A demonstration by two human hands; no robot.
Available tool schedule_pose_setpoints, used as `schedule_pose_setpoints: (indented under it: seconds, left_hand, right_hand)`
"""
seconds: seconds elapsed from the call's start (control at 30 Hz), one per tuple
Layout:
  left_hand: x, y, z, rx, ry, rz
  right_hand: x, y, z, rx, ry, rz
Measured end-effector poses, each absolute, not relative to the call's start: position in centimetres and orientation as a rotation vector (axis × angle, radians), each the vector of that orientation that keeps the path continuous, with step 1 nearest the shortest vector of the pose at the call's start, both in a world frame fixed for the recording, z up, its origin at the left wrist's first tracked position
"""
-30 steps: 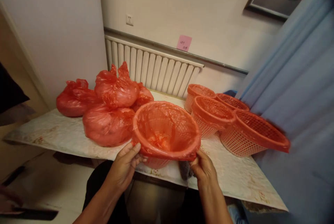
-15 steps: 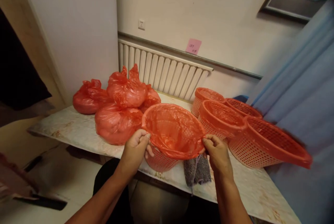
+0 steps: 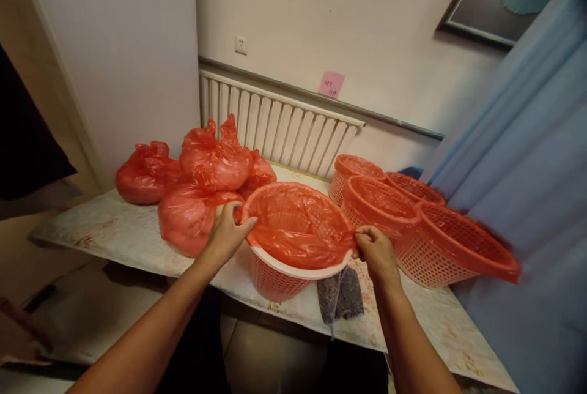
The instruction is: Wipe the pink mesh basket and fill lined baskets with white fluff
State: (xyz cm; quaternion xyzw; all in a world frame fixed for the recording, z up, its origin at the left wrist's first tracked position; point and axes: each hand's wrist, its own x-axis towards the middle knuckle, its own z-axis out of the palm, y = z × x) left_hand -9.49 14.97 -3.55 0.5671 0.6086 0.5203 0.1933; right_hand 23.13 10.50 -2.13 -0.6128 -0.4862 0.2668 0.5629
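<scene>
A pink plastic basket (image 3: 279,281) with perforated sides stands near the table's front edge. A thin red plastic bag (image 3: 298,244) lines it; along the front the film sits inside, leaving the pale rim (image 3: 293,270) bare. At the basket's left side my left hand (image 3: 227,229) grips the bag's edge, its thumb over the rim and its other fingers partly hidden. My right hand (image 3: 376,250) pinches the bag at the right side of the rim. Beside the basket, below my right hand, lies a dark grey knitted piece (image 3: 342,296).
Several filled red bags (image 3: 215,158) are heaped at the left of the table (image 3: 105,226). To the right stand more pink baskets (image 3: 435,253), some lined with red film, against a blue curtain (image 3: 513,155). A white radiator (image 3: 275,122) runs along the back wall.
The bag's front edge has come inward off the basket's front rim, baring the pale rim. My left hand has moved up and left along the rim. My right hand still pinches the bag.
</scene>
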Motion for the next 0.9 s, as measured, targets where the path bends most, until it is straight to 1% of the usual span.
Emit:
schedule_pose_setpoints:
  seconds: [0.1, 0.2, 0.37, 0.43, 0.53, 0.63, 0.77, 0.9]
  left_hand:
    - [-9.1, 15.6, -3.8, 1.317, 1.480, 1.399]
    - [-8.7, 15.4, -3.7, 1.224, 1.204, 1.321]
    - [-8.6, 15.6, -3.2, 0.893, 0.952, 1.377]
    - [-8.7, 16.2, -3.1, 0.753, 0.880, 1.401]
    - [-8.9, 17.2, -3.0, 0.670, 0.889, 1.472]
    - [-9.2, 18.1, -3.1, 0.666, 0.958, 1.581]
    - [-9.7, 18.9, -3.4, 0.740, 1.063, 1.794]
    - [-10.6, 19.5, -3.3, 0.817, 1.101, 1.842]
  right_hand:
    - [24.1, 12.3, -2.2, -1.409, -1.059, 0.556]
    - [24.5, 14.4, -1.4, -1.331, -1.056, 0.504]
    - [22.1, 16.8, 1.2, -1.112, -1.187, 0.423]
    - [20.4, 17.0, 2.1, -0.949, -1.186, 0.564]
    - [17.9, 16.7, 3.0, -0.687, -1.162, 0.896]
    - [16.4, 16.3, 3.4, -0.564, -1.192, 1.120]
    - [15.8, 16.1, 3.2, -0.559, -1.224, 1.234]
    - [15.2, 16.4, 1.8, -0.696, -1.245, 1.260]
